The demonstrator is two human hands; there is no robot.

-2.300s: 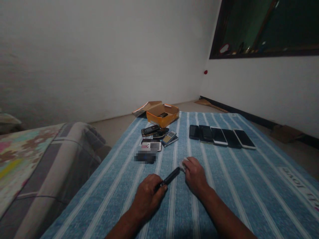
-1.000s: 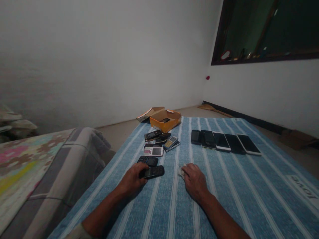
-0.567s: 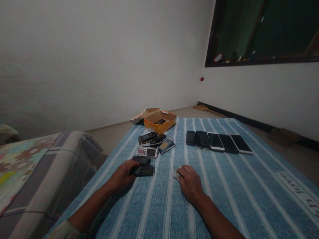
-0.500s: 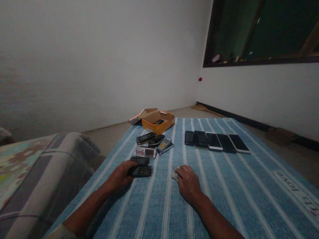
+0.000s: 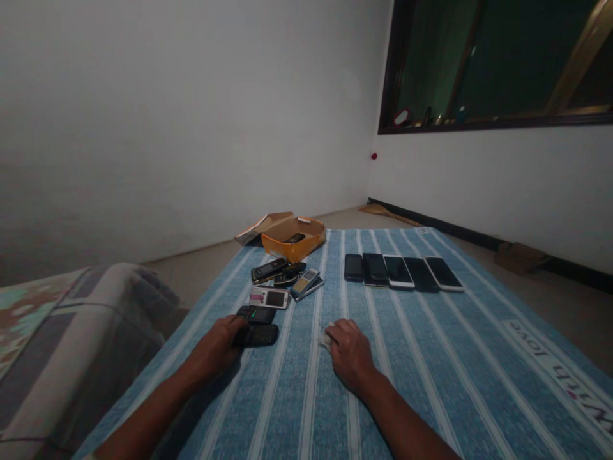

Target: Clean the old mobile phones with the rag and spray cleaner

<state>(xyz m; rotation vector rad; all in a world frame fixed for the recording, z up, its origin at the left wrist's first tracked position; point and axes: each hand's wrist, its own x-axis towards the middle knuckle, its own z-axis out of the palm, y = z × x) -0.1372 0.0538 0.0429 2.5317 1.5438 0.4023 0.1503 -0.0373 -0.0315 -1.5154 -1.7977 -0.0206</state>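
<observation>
My left hand (image 5: 218,348) is closed around the left end of a black keypad phone (image 5: 262,335), low over the striped cloth. Just behind it lies a second dark phone (image 5: 263,315), partly covered by my fingers. A white and pink phone (image 5: 269,298) is farther back, followed by a loose pile with a silver keypad phone (image 5: 306,281) and a dark phone (image 5: 268,271). To the right, my right hand (image 5: 352,352) rests on the cloth, fingers curled around a crumpled white wipe (image 5: 326,337), its exact material unclear.
Blue-and-white striped cloth (image 5: 412,396) covers the table. An open orange cardboard box (image 5: 292,248) with a phone inside stands at the back. Several touchscreen phones, including a white-framed one (image 5: 444,273), lie in a row at right. A draped surface (image 5: 96,345) stands left.
The view has turned slightly right, so everything appears shifted left. Both hands keep their holds, and the phones lie in the same arrangement.
</observation>
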